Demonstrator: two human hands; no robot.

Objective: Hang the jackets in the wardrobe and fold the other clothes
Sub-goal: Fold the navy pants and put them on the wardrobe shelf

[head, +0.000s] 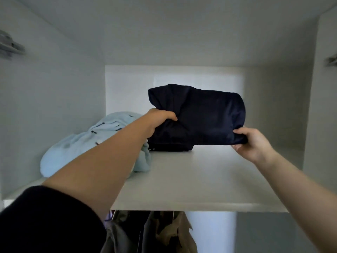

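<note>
While both hands (160, 118) grip it, navy garment (200, 115) between, seemingly folded.

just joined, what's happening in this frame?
A person is holding a folded dark navy garment over the wardrobe's upper shelf. The left hand grips its left side and the right hand pinches its right edge. A light blue garment lies bunched on the shelf beside it. Jackets hang below.

No text, label, brand, number or sign can be read anywhere in the head view; the small dark marks on the light blue garment (94, 141) are too blurred to tell as letters.
</note>
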